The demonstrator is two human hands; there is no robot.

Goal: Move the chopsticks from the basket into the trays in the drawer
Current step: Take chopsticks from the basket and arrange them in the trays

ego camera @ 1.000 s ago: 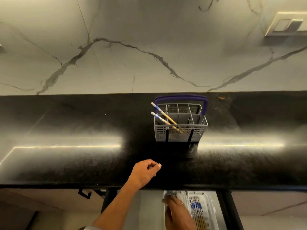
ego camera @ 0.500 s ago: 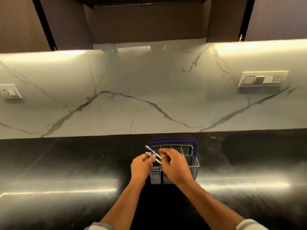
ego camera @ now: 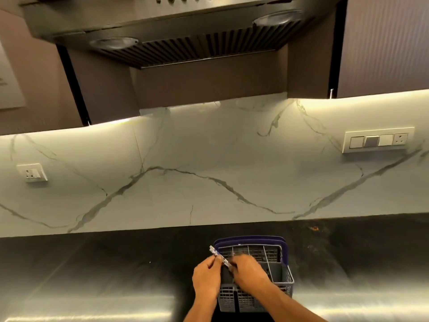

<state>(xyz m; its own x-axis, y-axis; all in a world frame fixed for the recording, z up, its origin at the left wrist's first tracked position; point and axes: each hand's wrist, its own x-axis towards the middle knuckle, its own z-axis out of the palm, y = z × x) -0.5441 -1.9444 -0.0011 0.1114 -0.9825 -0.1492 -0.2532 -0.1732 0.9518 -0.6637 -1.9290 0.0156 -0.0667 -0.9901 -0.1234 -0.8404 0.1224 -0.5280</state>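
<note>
A grey cutlery basket [ego camera: 278, 273] with a purple handle stands on the black counter [ego camera: 92, 270], low in the middle of the head view. Chopsticks [ego camera: 217, 253] with blue-and-white patterned tops lean out over its left rim. My left hand [ego camera: 206, 278] pinches one chopstick just left of the basket. My right hand [ego camera: 249, 271] reaches over the basket's front left compartment and closes on a chopstick there. Their lower ends are hidden behind my hands. The drawer and its trays are out of view.
A white marbled backsplash [ego camera: 209, 173] rises behind the counter, with a socket [ego camera: 32, 173] at the left and a switch plate [ego camera: 377, 140] at the right. A range hood [ego camera: 176, 33] and dark cabinets hang overhead.
The camera has tilted up from the drawer toward the wall and hood. Both hands came up from the drawer and counter edge to the basket and took hold of the chopsticks.
</note>
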